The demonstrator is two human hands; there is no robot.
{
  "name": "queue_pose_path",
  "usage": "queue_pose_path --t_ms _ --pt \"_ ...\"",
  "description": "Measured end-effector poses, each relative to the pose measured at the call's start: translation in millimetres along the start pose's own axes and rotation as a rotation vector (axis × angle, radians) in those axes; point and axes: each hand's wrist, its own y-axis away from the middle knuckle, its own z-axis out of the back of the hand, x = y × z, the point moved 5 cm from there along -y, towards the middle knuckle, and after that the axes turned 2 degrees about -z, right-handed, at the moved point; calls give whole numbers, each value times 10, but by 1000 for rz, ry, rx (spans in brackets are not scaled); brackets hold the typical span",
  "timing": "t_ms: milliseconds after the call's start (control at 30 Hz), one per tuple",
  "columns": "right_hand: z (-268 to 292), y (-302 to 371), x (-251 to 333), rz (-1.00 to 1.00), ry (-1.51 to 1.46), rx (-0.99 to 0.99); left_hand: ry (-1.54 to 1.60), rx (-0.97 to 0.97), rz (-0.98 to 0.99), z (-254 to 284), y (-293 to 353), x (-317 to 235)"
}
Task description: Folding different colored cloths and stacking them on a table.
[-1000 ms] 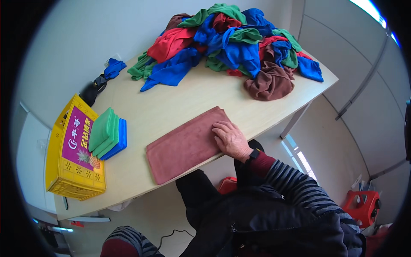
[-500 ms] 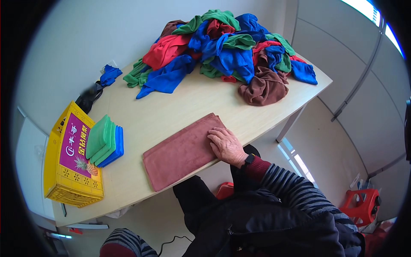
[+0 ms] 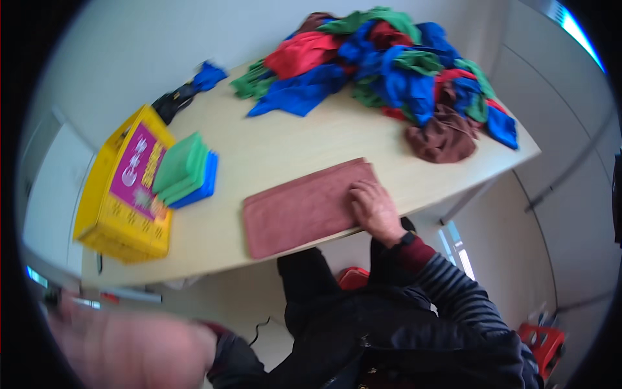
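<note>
A folded brown cloth (image 3: 291, 211) lies flat at the front edge of the table, its long side running slightly upward to the right. On its right end rests my right hand (image 3: 377, 211), fingers spread and a little bent, pressing on top without gripping it. My left hand (image 3: 139, 350) is raised at the lower left, apart from the table top and close to the camera. Motion smears it, so its fingers do not show clearly.
A heap of loose blue, green, red and brown cloths (image 3: 395, 81) covers the back of the table (image 3: 259, 146). At the left stand folded green cloths (image 3: 181, 165) over blue ones (image 3: 206, 185), against a yellow crate (image 3: 123, 223). Behind it lies a dark item (image 3: 172, 104).
My left hand has come up into view at the lower left. The view has shifted, moving the table's things rightward in the picture. My right hand stays on the brown cloth.
</note>
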Motion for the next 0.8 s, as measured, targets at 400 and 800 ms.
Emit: queue_pose_path --t_ms 400,800 --pt "-262 -46 578 139 76 244 -39 1442 113 -65 3191 1234" --pt "-640 -218 377 68 257 377 -20 1518 26 -395 3299 1437"
